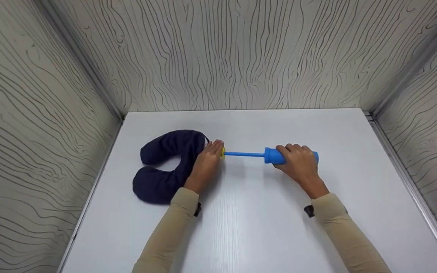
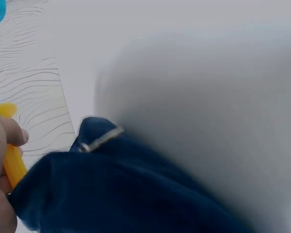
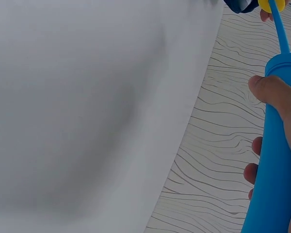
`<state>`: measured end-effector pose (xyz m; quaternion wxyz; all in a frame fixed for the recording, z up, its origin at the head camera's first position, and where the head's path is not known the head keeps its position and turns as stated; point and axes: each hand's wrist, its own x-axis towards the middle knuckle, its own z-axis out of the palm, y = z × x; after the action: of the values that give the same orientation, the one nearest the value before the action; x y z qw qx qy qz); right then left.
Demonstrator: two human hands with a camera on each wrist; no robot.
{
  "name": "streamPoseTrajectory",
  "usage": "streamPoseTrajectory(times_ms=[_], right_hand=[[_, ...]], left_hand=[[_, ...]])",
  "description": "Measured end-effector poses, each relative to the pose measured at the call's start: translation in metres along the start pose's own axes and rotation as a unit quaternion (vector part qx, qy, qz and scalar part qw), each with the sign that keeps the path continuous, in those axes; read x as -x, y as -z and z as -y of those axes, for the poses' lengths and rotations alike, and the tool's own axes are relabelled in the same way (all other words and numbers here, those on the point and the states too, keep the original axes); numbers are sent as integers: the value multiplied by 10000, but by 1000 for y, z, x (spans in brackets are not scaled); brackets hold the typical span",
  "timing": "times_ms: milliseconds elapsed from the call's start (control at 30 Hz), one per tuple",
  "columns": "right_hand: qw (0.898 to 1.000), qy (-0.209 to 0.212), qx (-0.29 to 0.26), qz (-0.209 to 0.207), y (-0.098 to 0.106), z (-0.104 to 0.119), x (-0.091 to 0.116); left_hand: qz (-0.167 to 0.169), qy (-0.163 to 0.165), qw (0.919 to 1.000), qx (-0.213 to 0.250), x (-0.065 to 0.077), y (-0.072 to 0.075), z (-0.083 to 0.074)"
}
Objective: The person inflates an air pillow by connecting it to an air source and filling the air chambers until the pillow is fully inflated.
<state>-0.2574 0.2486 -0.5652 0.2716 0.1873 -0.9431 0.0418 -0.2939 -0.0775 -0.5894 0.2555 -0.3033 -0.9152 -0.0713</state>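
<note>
A navy U-shaped neck pillow lies at the left of the white table, its opening turned left. My left hand is at the pillow's right edge and grips the yellow end piece of a blue hand pump. That yellow piece meets the pillow's fabric in the left wrist view; the joint itself is hidden by fabric and fingers. A thin blue rod spans from the yellow piece to the pump's barrel. Around the barrel, the fingers and thumb of my right hand are wrapped.
A white table carries everything. Pale wood-grain panels rise behind it and on both sides, with metal strips along the corners. A short light strip shows on the pillow's edge in the left wrist view.
</note>
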Motion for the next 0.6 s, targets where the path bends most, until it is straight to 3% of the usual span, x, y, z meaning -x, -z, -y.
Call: streamPoseTrajectory(times_ms=[600], right_hand=[[9995, 116, 209, 211, -7, 41, -15]], left_hand=[[-196, 72, 9995, -234, -19, -3, -40]])
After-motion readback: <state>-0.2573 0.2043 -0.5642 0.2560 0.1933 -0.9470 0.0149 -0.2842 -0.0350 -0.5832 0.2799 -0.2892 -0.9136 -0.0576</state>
